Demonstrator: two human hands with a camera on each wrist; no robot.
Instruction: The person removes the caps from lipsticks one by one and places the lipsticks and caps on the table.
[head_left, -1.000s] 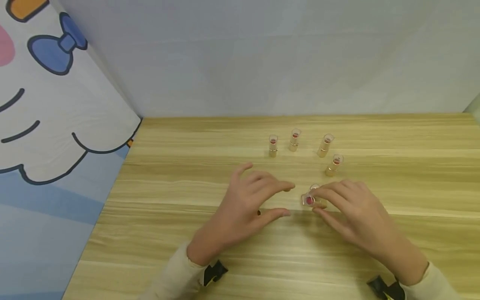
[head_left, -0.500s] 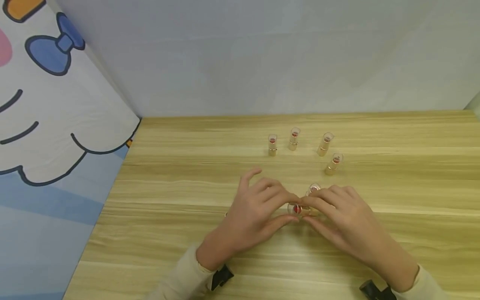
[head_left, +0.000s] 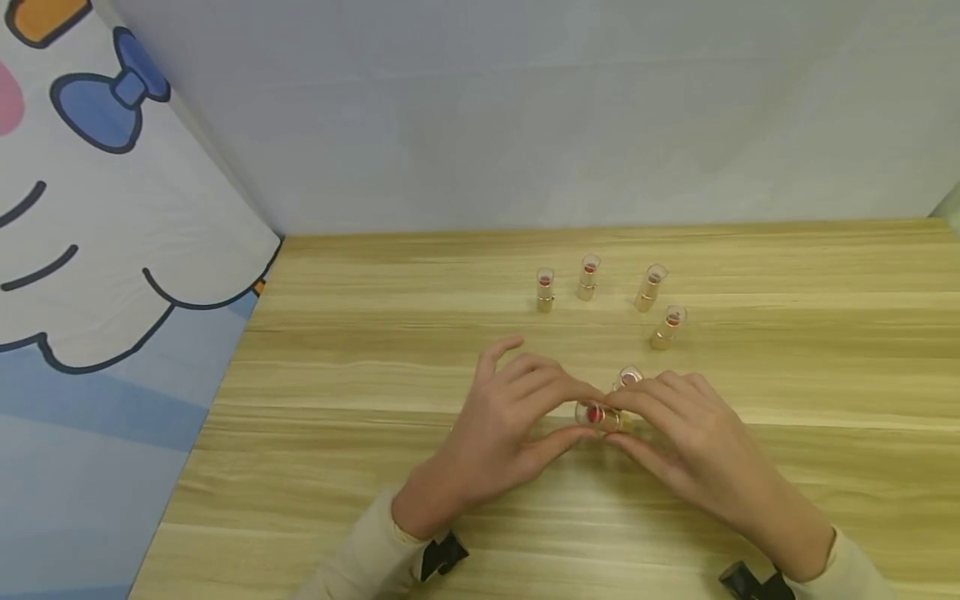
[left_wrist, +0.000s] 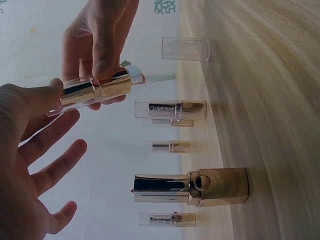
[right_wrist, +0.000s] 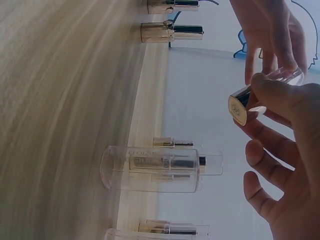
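Both hands meet over the table around one lipstick (head_left: pixel 609 418) with a gold base and a clear cap (left_wrist: pixel 76 106). My left hand (head_left: pixel 510 421) pinches the clear end between thumb and index finger, its other fingers spread. From the other side, my right hand (head_left: pixel 693 433) grips the gold base. Red shows through the clear end in the head view. Just behind the right fingers, a clear cap (head_left: pixel 628 377) stands on the table. An uncapped gold lipstick (left_wrist: pixel 192 187) stands upright near the left hand, mostly hidden behind it in the head view.
Toward the back stand several capped lipsticks, including a left one (head_left: pixel 545 292), a right one (head_left: pixel 651 289) and a nearer one (head_left: pixel 667 327). The right wrist view shows a clear cap (right_wrist: pixel 150 169) close up and an uncapped lipstick (right_wrist: pixel 172 32). A pale cloth wall (head_left: pixel 562 125) borders the table.
My left hand has moved right and gone from empty to pinching the lipstick's clear end. My right hand has brought the lipstick left and nearer; over the last half second both hands barely move.
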